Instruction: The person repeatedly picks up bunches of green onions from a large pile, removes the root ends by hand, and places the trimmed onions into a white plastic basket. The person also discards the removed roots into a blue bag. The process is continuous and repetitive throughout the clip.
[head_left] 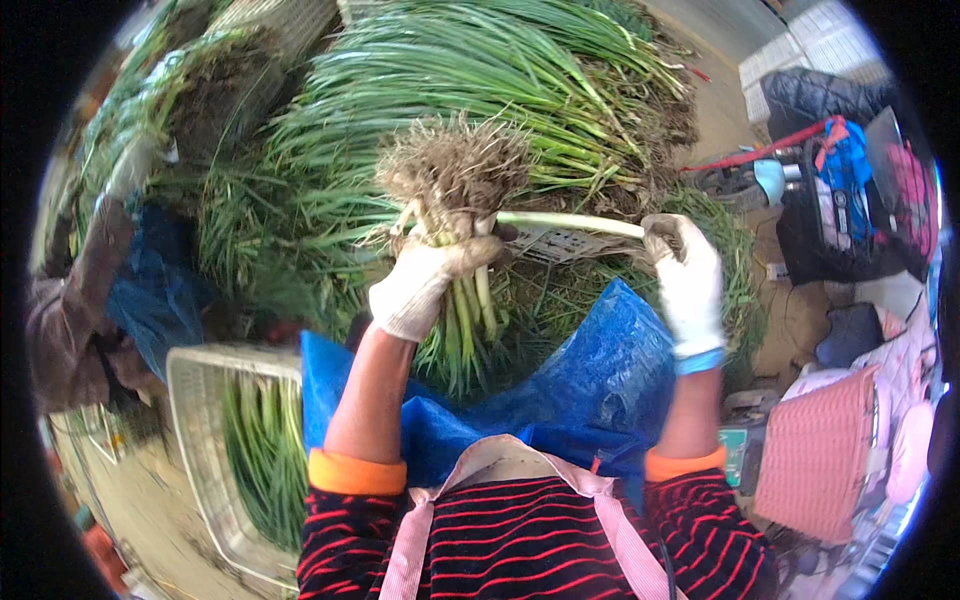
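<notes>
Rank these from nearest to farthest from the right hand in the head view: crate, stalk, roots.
1. Stalk: nearest, its right end in the grip of the right hand.
2. Roots: to the left, above the left hand.
3. Crate: farthest, low at the far left.

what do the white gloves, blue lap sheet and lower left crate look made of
White gloves: probably knitted cloth, matte, judging by the snug cuffs. Blue sheet: likely plastic, glossy, with bright highlights and crisp creases. Crate: probably moulded plastic, dull white, with a stiff, rounded rim.
</notes>
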